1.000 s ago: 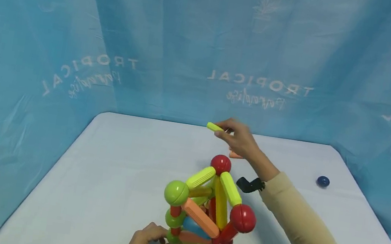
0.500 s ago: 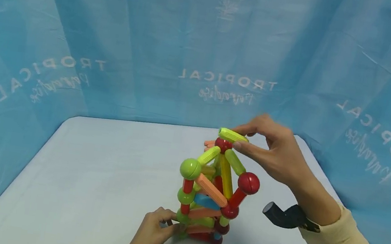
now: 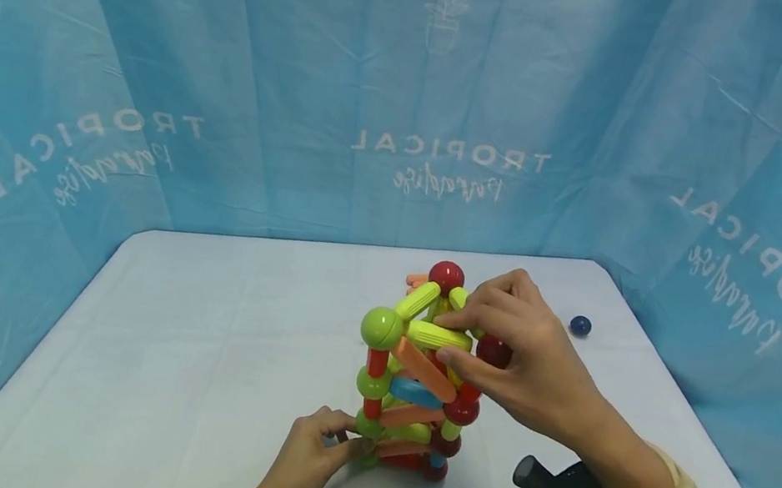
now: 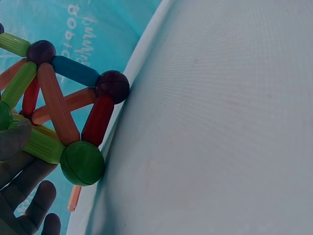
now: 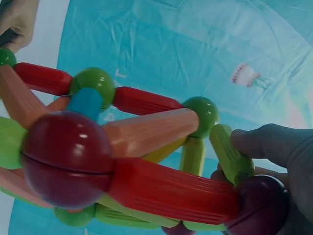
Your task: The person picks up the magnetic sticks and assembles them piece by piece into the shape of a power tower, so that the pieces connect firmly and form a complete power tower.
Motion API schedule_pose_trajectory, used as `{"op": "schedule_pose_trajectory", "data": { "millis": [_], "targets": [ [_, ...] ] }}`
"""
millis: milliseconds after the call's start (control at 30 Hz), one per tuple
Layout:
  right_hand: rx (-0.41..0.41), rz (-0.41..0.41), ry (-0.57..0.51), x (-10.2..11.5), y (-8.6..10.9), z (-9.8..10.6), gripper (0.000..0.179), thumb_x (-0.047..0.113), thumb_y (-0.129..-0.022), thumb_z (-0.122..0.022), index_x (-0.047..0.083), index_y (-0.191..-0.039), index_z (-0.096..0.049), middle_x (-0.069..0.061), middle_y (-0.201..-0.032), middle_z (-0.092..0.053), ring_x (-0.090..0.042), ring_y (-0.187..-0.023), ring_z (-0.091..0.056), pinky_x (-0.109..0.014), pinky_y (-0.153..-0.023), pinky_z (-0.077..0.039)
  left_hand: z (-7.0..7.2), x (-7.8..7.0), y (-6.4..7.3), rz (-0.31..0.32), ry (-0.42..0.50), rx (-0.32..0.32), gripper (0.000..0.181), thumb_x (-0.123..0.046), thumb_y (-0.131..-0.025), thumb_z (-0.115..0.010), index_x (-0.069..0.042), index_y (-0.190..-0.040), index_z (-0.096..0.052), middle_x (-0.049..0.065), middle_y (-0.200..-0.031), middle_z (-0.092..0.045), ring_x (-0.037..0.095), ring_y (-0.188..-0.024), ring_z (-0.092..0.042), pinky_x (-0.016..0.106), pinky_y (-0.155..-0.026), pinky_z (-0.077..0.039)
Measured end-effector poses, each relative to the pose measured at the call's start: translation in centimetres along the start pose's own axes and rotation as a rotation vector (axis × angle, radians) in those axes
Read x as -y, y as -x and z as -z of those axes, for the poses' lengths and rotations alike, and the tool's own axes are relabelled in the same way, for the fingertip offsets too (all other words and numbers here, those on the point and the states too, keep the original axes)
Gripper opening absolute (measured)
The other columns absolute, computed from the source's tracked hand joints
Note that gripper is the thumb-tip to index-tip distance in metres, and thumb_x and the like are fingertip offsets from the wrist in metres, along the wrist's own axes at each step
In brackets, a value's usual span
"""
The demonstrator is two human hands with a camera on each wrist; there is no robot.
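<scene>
A tower of magnetic sticks and balls (image 3: 420, 373) stands upright on the white table. It has green balls (image 3: 382, 329) on its left side, dark red ones on its right and a red ball (image 3: 447, 278) on top. My right hand (image 3: 524, 365) pinches a yellow-green magnetic stick (image 3: 434, 336) between thumb and fingers. That stick lies level between the upper green ball and the red ball (image 3: 494, 350), partly behind my fingers. Low on the left, my left hand (image 3: 314, 453) grips the tower by a green ball, thumb and fingers around it; its other fingers (image 4: 36, 208) are loosely bent.
A dark blue ball (image 3: 580, 326) lies at the back right of the table (image 3: 208, 352). Several orange sticks (image 3: 417, 280) lie behind the tower. Blue printed curtains (image 3: 294, 78) surround the table. A black curved piece (image 3: 560, 484) sticks out from my right wrist.
My right hand has brought the yellow-green stick from behind the tower, over its top, down to its upper front. My left hand stays at the base. The head view has shifted.
</scene>
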State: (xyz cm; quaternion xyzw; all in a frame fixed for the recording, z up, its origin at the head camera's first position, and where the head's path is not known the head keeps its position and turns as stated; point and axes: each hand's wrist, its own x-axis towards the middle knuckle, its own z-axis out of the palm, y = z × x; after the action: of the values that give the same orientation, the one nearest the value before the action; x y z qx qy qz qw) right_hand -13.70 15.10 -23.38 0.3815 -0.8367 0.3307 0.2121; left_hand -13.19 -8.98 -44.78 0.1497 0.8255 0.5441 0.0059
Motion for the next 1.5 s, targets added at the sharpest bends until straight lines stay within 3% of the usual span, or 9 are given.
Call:
{"op": "schedule_pose_trajectory", "data": {
  "millis": [233, 467, 600, 700, 833, 1067, 1267, 1400, 1500],
  "targets": [
    [-0.005, 0.035, 0.083, -0.1, -0.1, -0.4, 0.025, 0.017, -0.076, -0.082, 0.013, -0.099, -0.074, 0.009, -0.09, -0.058, -0.017, -0.099, -0.041, -0.035, -0.072, -0.037, -0.2, 0.0, -0.1, -0.014, 0.004, -0.009, 0.009, -0.019, -0.08, -0.077, -0.023, -0.088, -0.076, -0.015, -0.084, -0.068, 0.008, -0.073, -0.054, 0.027, -0.063, -0.042],
    [-0.025, 0.038, 0.124, -0.3, 0.4, -0.1, 0.023, 0.018, -0.077, -0.08, 0.013, -0.098, -0.073, 0.007, -0.09, -0.06, -0.019, -0.101, -0.043, -0.037, -0.073, -0.038, 0.0, 0.1, 0.0, 0.009, 0.004, -0.005, 0.008, -0.021, -0.083, -0.076, -0.019, -0.09, -0.076, -0.012, -0.084, -0.068, 0.009, -0.075, -0.056, 0.028, -0.067, -0.044],
    [-0.029, 0.035, 0.119, -0.3, 0.9, 0.1, 0.027, 0.037, -0.088, -0.07, 0.013, -0.099, -0.073, 0.007, -0.091, -0.059, -0.018, -0.101, -0.042, -0.036, -0.071, -0.038, 0.2, 0.3, 0.5, 0.039, 0.029, -0.04, 0.009, -0.02, -0.084, -0.075, -0.017, -0.092, -0.076, -0.01, -0.084, -0.067, 0.01, -0.078, -0.057, 0.03, -0.072, -0.046],
    [-0.025, 0.042, 0.118, -0.3, 0.9, 0.3, 0.042, 0.051, -0.092, -0.055, 0.013, -0.1, -0.073, 0.007, -0.091, -0.058, -0.018, -0.1, -0.042, -0.037, -0.073, -0.036, 0.0, 0.3, 0.9, -0.023, 0.031, -0.045, 0.013, -0.018, -0.082, -0.077, -0.022, -0.094, -0.075, -0.012, -0.087, -0.068, 0.013, -0.079, -0.058, 0.033, -0.073, -0.045],
    [-0.035, 0.055, 0.129, -0.3, 0.9, 0.5, 0.045, 0.052, -0.092, -0.054, 0.012, -0.1, -0.074, 0.006, -0.09, -0.058, -0.019, -0.1, -0.042, -0.036, -0.073, -0.036, -0.6, 0.2, 1.0, -0.146, 0.001, -0.056, 0.022, -0.012, -0.079, -0.079, -0.026, -0.095, -0.074, -0.017, -0.089, -0.068, 0.016, -0.078, -0.059, 0.035, -0.073, -0.042],
    [-0.029, 0.05, 0.09, -0.6, 1.1, 0.5, 0.042, 0.05, -0.092, -0.056, 0.013, -0.101, -0.074, 0.007, -0.092, -0.058, -0.017, -0.1, -0.042, -0.025, -0.064, -0.041, -1.3, 0.3, 1.1, -0.266, -0.068, -0.113, 0.032, -0.006, -0.073, -0.081, -0.027, -0.095, -0.073, -0.021, -0.087, -0.066, 0.013, -0.075, -0.057, 0.03, -0.069, -0.039],
    [-0.039, 0.062, 0.072, -0.6, 1.3, 0.4, 0.04, 0.049, -0.093, -0.056, 0.013, -0.1, -0.073, 0.006, -0.092, -0.058, -0.017, -0.099, -0.042, -0.022, -0.061, -0.042, -1.9, -0.1, 1.1, -0.445, -0.219, -0.206, 0.028, -0.026, -0.07, -0.086, -0.024, -0.094, -0.071, -0.02, -0.088, -0.066, 0.006, -0.074, -0.053, 0.026, -0.067, -0.038],
    [-0.037, 0.063, 0.075, -0.7, 1.4, 0.4, 0.04, 0.049, -0.093, -0.056, 0.013, -0.1, -0.073, 0.006, -0.092, -0.058, -0.017, -0.099, -0.042, -0.023, -0.062, -0.042, -2.2, -0.7, 1.1, -0.467, -0.322, -0.249, 0.027, -0.037, -0.07, -0.084, -0.023, -0.089, -0.071, -0.021, -0.087, -0.066, 0.0, -0.076, -0.049, 0.024, -0.068, -0.038],
    [-0.037, 0.066, 0.071, -0.8, 1.5, 0.5, 0.039, 0.048, -0.093, -0.056, 0.014, -0.101, -0.073, 0.007, -0.093, -0.058, -0.017, -0.099, -0.042, -0.023, -0.063, -0.042, -2.2, -0.9, 1.2, -0.467, -0.34, -0.262, 0.03, -0.039, -0.068, -0.084, -0.023, -0.089, -0.071, -0.022, -0.086, -0.065, -0.001, -0.075, -0.048, 0.025, -0.068, -0.037]
  ]
}}
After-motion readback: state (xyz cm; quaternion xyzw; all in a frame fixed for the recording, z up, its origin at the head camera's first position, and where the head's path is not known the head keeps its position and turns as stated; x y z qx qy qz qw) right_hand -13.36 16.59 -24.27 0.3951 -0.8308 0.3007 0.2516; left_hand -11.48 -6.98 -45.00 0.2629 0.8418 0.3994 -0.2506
